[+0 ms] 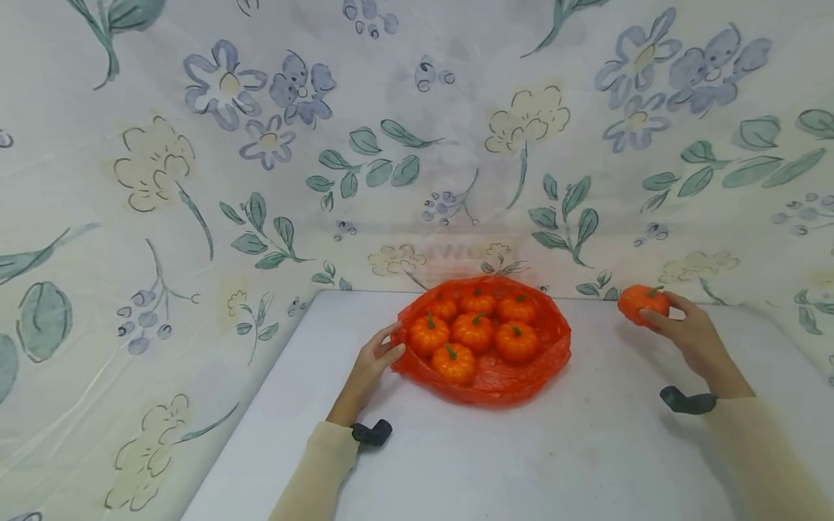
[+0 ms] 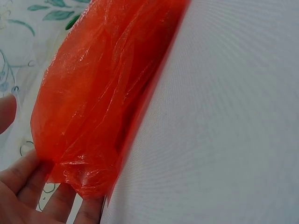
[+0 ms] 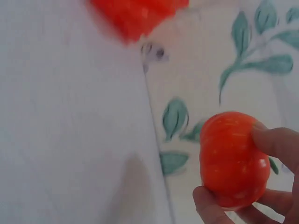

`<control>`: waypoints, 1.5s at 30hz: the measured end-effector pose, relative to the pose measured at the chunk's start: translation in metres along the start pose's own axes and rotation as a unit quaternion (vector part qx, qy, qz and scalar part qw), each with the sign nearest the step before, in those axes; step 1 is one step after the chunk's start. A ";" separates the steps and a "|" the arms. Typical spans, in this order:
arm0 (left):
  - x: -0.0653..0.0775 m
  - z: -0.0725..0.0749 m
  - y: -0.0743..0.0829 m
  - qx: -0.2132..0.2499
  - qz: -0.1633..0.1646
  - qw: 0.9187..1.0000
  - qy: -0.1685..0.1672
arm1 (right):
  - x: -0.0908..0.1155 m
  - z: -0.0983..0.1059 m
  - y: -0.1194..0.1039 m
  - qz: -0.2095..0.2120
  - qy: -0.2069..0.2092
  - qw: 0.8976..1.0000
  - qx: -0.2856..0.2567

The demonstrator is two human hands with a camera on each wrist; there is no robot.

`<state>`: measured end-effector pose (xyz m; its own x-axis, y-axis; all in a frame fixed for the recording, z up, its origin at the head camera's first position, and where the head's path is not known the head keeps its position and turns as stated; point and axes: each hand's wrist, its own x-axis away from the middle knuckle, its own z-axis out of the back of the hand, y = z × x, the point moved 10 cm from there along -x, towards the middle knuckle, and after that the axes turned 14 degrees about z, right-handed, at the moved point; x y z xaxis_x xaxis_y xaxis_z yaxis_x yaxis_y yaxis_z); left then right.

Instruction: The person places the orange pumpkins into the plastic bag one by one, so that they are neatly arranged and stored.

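In the head view an opened red plastic bag [image 1: 498, 383] lies on the white table, holding several small orange pumpkins [image 1: 472, 331] with green stems. My left hand [image 1: 370, 367] is at the bag's left edge. Its fairly straight fingers [image 2: 60, 203] touch the crumpled end of the bag [image 2: 98, 107], while the thumb stands apart from the plastic. To the right of the bag, my right hand [image 1: 693, 336] grips one small pumpkin [image 1: 641, 304] above the table's back right part. Thumb and fingers go round that pumpkin [image 3: 233, 161] in the right wrist view.
The white table [image 1: 469, 456] ends at the back against a hanging sheet [image 1: 443, 181] printed with flowers and leaves. Dark straps [image 1: 373, 433] sit on both wrists, at the ends of light sleeves.
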<state>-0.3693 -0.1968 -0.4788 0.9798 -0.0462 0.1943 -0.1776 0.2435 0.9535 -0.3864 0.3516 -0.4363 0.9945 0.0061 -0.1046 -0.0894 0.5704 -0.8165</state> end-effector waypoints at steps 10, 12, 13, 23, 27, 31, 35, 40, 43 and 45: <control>0.000 0.001 0.000 0.002 -0.001 1.000 0.000 | 0.017 -0.044 -0.053 0.056 -0.036 0.998 -0.009; -0.001 0.001 -0.001 0.003 0.001 1.000 -0.003 | 0.022 -0.053 -0.065 0.067 -0.041 0.997 -0.014; 0.000 0.000 -0.001 0.001 0.000 1.000 -0.006 | 0.024 -0.058 -0.071 0.072 -0.044 0.996 -0.018; 0.004 0.003 -0.001 0.010 0.003 1.000 -0.006 | 0.039 -0.126 -0.124 0.123 -0.096 0.985 -0.072; 0.003 0.000 0.000 0.008 -0.001 1.000 -0.012 | 0.042 -0.145 -0.135 0.138 -0.110 0.980 -0.088; 0.002 -0.001 0.001 0.003 -0.002 1.000 -0.009 | 0.045 -0.158 -0.142 0.154 -0.115 0.977 -0.092; 0.002 -0.001 0.003 0.001 -0.003 1.000 -0.007 | 0.045 -0.169 -0.145 0.166 -0.112 0.976 -0.088; 0.001 -0.001 0.006 0.000 -0.005 1.000 -0.007 | 0.043 -0.181 -0.146 0.186 -0.108 0.973 -0.085; 0.002 -0.002 0.005 0.002 -0.005 1.000 -0.011 | 0.043 -0.189 -0.142 0.190 -0.109 0.973 -0.072; 0.003 -0.003 0.003 0.009 -0.004 1.000 -0.014 | 0.044 -0.194 -0.137 0.189 -0.110 0.974 -0.059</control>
<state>-0.3667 -0.1929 -0.4757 0.9784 -0.0747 0.1927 -0.1717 0.2252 0.9591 -0.3408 0.1140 -0.4389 0.8761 0.3808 -0.2957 -0.4433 0.3954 -0.8044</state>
